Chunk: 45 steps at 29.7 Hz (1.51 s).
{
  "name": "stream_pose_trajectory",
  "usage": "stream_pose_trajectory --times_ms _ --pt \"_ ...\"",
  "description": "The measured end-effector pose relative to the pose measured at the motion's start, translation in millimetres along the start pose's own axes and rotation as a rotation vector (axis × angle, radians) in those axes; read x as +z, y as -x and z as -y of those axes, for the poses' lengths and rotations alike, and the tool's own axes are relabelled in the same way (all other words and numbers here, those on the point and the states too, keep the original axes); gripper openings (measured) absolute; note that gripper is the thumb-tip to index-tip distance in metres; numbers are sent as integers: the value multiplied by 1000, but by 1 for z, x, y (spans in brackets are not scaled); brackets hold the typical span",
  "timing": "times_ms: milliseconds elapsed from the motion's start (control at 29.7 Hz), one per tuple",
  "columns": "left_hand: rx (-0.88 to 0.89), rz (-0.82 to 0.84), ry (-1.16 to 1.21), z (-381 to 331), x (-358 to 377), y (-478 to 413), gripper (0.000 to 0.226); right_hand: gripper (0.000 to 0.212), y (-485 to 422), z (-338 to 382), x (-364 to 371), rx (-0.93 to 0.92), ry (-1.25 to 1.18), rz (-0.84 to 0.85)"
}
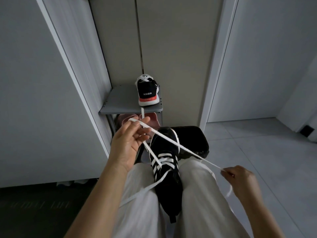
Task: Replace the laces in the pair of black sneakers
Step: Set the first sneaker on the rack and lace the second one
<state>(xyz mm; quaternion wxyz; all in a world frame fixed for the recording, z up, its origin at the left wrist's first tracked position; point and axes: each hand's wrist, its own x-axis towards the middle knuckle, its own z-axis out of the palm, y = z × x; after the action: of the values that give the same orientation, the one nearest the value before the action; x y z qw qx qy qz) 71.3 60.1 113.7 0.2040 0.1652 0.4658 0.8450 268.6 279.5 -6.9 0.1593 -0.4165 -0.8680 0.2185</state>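
I have one black sneaker [164, 152] wedged between my thighs, its white lace [180, 146] crossed through only a few eyelets, so threading is still left. My left hand [128, 141] grasps the lace raised, and my right hand [241, 179] pinches its end, near right. The second sneaker [147, 90] on the far shelf [120, 102] looks laced. The eyelets are blurred, so I can't count them.

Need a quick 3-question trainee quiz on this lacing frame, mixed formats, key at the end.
1. True or false: the second sneaker stands on the grey shelf.
2. The sneaker being laced rests: A) on the floor, B) between the person's thighs, C) on that shelf.
3. Fill in: the left hand and right hand both pinch the white ____.
Key: 1 true; 2 B; 3 lace.
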Motion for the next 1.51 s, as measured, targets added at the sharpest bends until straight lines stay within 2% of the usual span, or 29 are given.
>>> stream_pose_trajectory --times_ms 67,134,235,269,303,336,370,437,504,571,639,706,773,874,941,1042,1177,1244,1345,1513 --pt "-7 17 -50 0 3 -7 8 18 2 -8 -5 124 59 16" --pt "-70 91 -315 -1 7 -13 12 30 5 -4 -14 190 8 47" --pt "-107 179 -1118 2 10 -16 21 33 8 32 -31 175 -433 98" --pt "-11 132 -1360 4 11 -13 23 33 10 49 -36 174 -638 123" --pt "111 65 -1468 5 15 -5 25 32 13 67 -40 175 -834 165" --pt "195 34 -1416 9 18 4 27 31 16 83 -43 180 -996 215" --pt "169 75 -1244 14 22 17 32 30 19 96 -44 192 -1118 269" --pt "-119 286 -848 31 30 46 38 29 24 114 -45 231 -1247 358" --pt "-298 442 -679 56 32 70 30 28 27 120 -43 270 -1285 383" --pt "-344 362 -614 69 27 84 10 27 29 116 -40 295 -1256 347" --pt "-375 284 -564 71 18 88 18 27 30 107 -38 308 -1213 294" --pt "-417 311 -522 69 11 90 18 28 32 98 -38 327 -1188 271" --pt "-464 336 -489 68 10 93 21 27 35 92 -36 345 -1175 278" --pt "-510 236 -406 77 12 94 36 28 39 89 -31 367 -1159 325" --pt "-478 207 -447 82 15 94 37 28 40 89 -29 369 -1163 365" --pt "-430 226 -505 84 22 94 13 29 42 90 -28 353 -1183 403" --pt "-417 242 -490 80 18 94 16 26 44 91 -25 341 -1213 409" --pt "-440 278 -506 78 16 95 17 24 48 90 -23 291 -1212 498" --pt "-458 304 -582 77 12 92 20 12 56 94 -24 117 -1108 669" --pt "-464 384 -754 75 5 85 25 14 56 92 -17 59 -884 615"
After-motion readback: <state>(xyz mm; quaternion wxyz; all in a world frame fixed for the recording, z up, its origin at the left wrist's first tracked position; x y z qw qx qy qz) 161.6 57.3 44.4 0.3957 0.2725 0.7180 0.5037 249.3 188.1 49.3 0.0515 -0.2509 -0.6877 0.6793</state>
